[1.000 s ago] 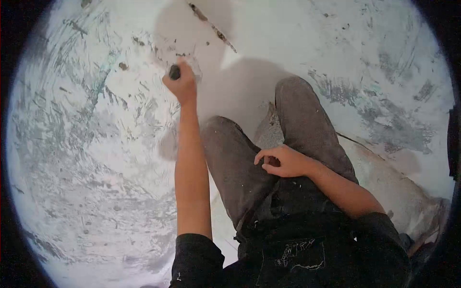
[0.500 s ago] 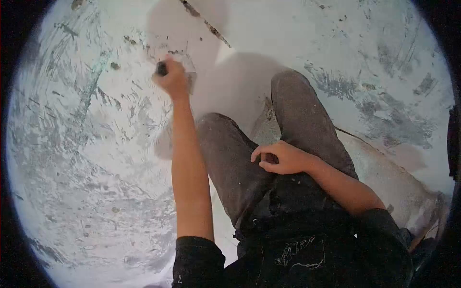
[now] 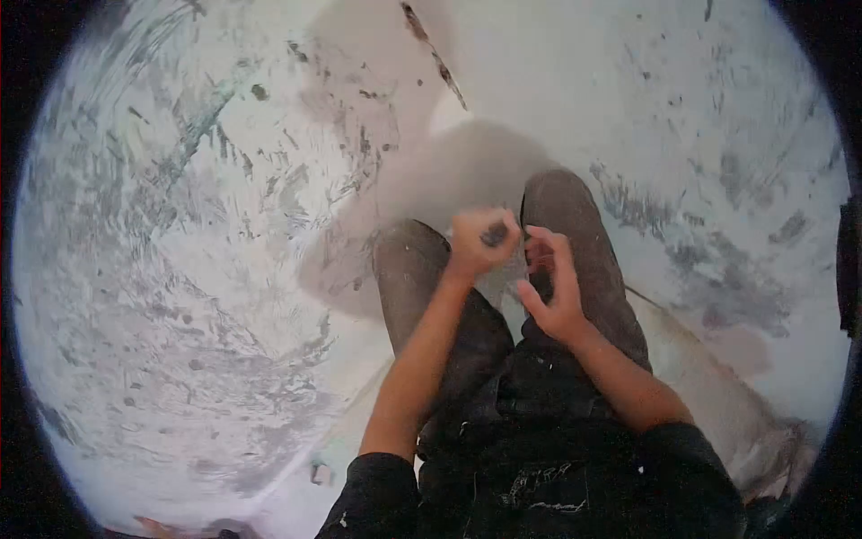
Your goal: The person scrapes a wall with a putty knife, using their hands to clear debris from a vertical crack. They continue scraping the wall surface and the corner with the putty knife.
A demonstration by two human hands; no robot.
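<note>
My left hand [image 3: 476, 247] is closed round a dark-handled scraper [image 3: 494, 235], held above the gap between my knees. Only the dark end of its handle shows clearly; the blade is hard to make out and the hand is slightly blurred. Just to its right, my right hand [image 3: 558, 292] is raised with thumb and fingers apart and curved, holding nothing. A small gap separates the two hands. Below them are my legs in dark trousers [image 3: 575, 234].
A whitish surface with grey smears [image 3: 224, 260] spreads on the left. A dark crack [image 3: 435, 58] runs across it at the top. More grey patches [image 3: 727, 238] lie at right. A pale beige strip [image 3: 709, 350] shows beside my right leg, and a small chip [image 3: 321, 473] at lower left.
My left hand has come back from the smeared surface to between my knees, still holding the scraper. My right hand has lifted from my lap toward it and its fingers have opened.
</note>
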